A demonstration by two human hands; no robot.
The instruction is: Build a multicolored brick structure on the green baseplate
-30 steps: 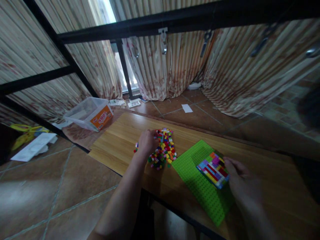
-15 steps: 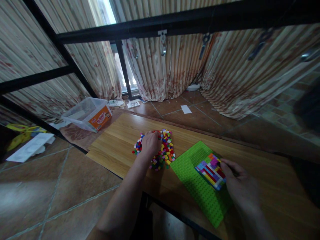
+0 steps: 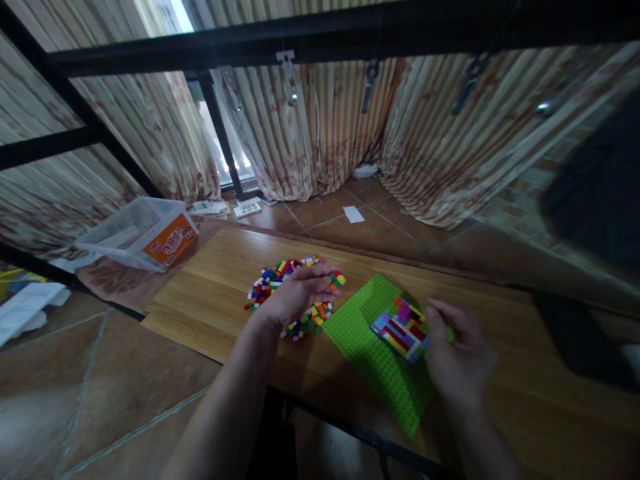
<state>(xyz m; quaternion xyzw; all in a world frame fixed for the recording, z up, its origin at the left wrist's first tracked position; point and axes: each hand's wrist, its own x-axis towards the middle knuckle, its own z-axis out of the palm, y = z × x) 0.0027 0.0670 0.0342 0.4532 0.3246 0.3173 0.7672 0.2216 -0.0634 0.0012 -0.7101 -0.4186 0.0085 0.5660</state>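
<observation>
Wooden tabletop (image 3: 195, 287) with toy bricks and two hands. The left hand (image 3: 295, 293), palm partly turned toward the right, grips a few small bricks (image 3: 337, 281) in red, green, yellow and orange at its fingertips. Beneath and around it, left of centre, spreads a loose brick pile (image 3: 270, 279) of many colours. Immediately to the right of the pile is a green studded baseplate (image 3: 367, 353), set at an angle, one corner pointing to the near edge. A flat multicoloured brick panel (image 3: 400, 330) appears over its right half; whether it is seated on the studs cannot be told. The right hand (image 3: 460, 347) is at the panel's right side, thumb and fingers curled close together; whether they grip the panel or a separate piece cannot be determined. Far left, beyond the tabletop, stands a clear plastic bin (image 3: 120, 233) with an orange label (image 3: 171, 241).
</observation>
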